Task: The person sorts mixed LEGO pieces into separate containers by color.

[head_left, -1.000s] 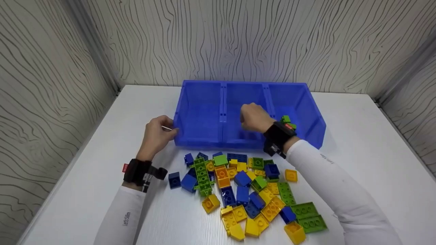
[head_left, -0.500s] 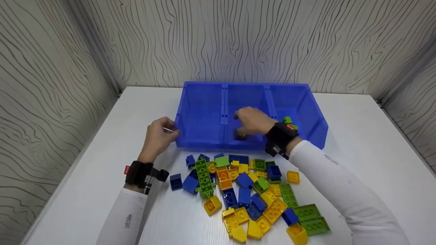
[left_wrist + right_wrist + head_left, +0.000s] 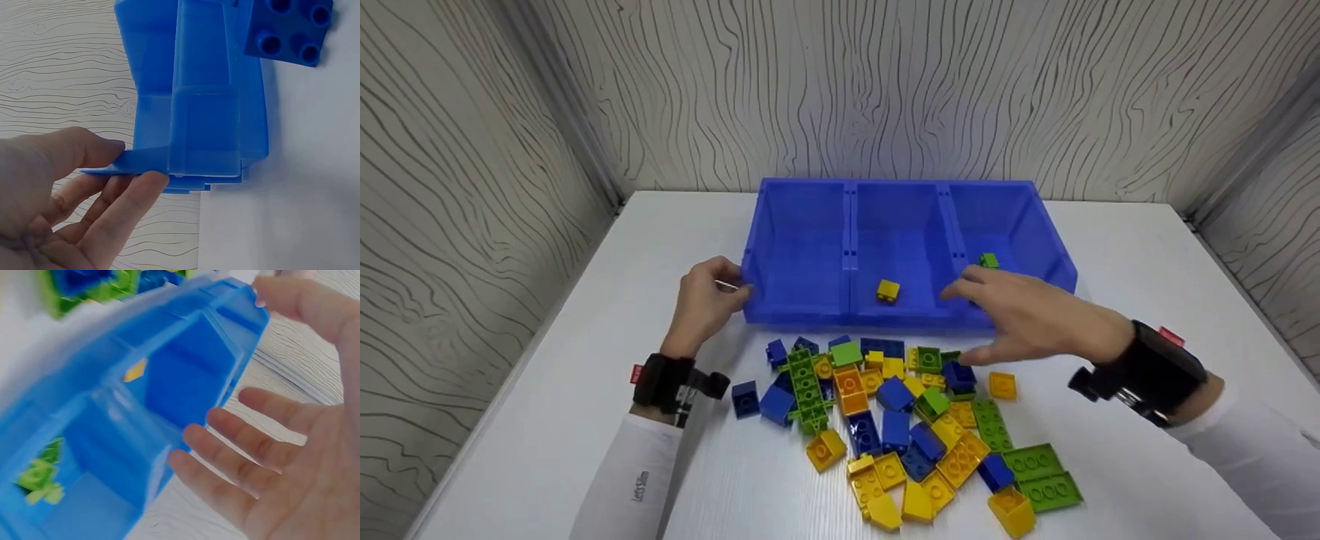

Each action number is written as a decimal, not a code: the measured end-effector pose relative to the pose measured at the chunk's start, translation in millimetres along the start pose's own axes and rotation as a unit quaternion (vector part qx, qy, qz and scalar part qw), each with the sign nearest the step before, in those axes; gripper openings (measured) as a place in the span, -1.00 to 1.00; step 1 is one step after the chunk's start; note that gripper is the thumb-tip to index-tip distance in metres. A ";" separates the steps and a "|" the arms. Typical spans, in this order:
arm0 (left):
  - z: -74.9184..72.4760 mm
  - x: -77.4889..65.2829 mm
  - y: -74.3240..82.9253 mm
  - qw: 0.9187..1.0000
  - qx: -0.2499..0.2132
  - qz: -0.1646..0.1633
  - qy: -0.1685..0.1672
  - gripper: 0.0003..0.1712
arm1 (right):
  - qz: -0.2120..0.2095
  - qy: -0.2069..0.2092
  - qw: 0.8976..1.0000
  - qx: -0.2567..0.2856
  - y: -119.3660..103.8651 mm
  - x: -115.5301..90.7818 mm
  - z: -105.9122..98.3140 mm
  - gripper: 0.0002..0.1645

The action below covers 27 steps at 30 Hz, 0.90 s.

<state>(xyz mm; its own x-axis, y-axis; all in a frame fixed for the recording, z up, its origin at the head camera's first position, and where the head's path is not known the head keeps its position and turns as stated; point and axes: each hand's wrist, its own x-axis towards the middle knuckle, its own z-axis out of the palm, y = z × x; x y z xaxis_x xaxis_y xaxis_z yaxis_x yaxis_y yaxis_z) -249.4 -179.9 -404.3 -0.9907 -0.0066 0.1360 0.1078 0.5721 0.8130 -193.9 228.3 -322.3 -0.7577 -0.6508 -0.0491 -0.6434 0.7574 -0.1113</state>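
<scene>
My left hand (image 3: 706, 300) grips the left wall of a blue three-compartment bin (image 3: 802, 311); in the left wrist view, thumb and fingers pinch its edge (image 3: 140, 161). The right hand (image 3: 1020, 311), holding nothing, hovers over the bin's front right part with its fingers spread. A yellow block (image 3: 888, 290) lies in the middle compartment. Green blocks (image 3: 42, 472) lie in the right compartment, partly hidden by the right hand in the head view. Nothing shows in the left compartment.
In front of the bin lies a loose pile of toy building blocks (image 3: 895, 431), blue, yellow, orange and green. Green plates (image 3: 1039, 480) form its right end. The white table (image 3: 585, 360) meets patterned walls (image 3: 840, 90) at the back and sides.
My right hand has let go of the yellow block in the middle compartment, moved right and toward the pile, and opened. The left hand stays on the bin.
</scene>
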 end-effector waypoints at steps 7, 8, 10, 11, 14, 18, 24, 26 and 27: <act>0.4 -0.1 0.8 1.000 0.000 -0.004 -0.001 -0.80 | 0.034 -0.059 0.997 0.023 25.6 -35.4 44.0 -0.30; 0.4 -0.3 0.6 1.000 0.002 -0.005 -0.001 -0.80 | 0.037 -0.067 0.997 0.028 29.7 -37.1 50.8 -0.33; 1.1 -0.7 0.1 1.000 0.005 -0.005 0.000 -0.80 | 0.036 -0.080 0.996 0.035 37.0 -39.5 63.5 -0.41; 1.5 -0.6 -0.1 1.000 0.006 -0.005 0.001 -0.80 | 0.032 -0.083 0.995 0.037 40.0 -40.1 69.2 -0.45; 2.6 -0.4 0.3 1.000 0.011 0.001 0.004 -0.80 | 0.008 -0.075 0.996 0.052 45.9 -39.6 82.1 -0.58; 3.1 0.1 1.5 1.000 0.014 0.004 0.009 -0.81 | -0.021 -0.061 0.995 0.077 47.8 -35.4 88.5 -0.73; 2.9 1.5 1.9 1.000 0.010 -0.004 0.006 -0.80 | -0.028 -0.066 0.994 0.087 43.8 -29.0 79.2 -0.80; 2.5 1.3 1.0 1.000 0.008 -0.004 0.005 -0.80 | -0.027 -0.062 0.994 0.091 40.3 -26.1 71.5 -0.80; 2.2 0.9 0.7 1.000 0.009 -0.004 0.004 -0.80 | -0.029 -0.058 0.994 0.092 38.3 -24.4 66.6 -0.80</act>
<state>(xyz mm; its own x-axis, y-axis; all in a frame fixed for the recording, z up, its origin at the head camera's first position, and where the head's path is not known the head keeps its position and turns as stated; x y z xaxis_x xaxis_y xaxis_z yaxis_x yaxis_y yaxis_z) -250.4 -177.7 -404.8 -0.9909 -0.0180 0.1337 0.0979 0.5863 0.8042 -192.8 269.7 -391.5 -0.6958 -0.7025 -0.1496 -0.6462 0.7032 -0.2965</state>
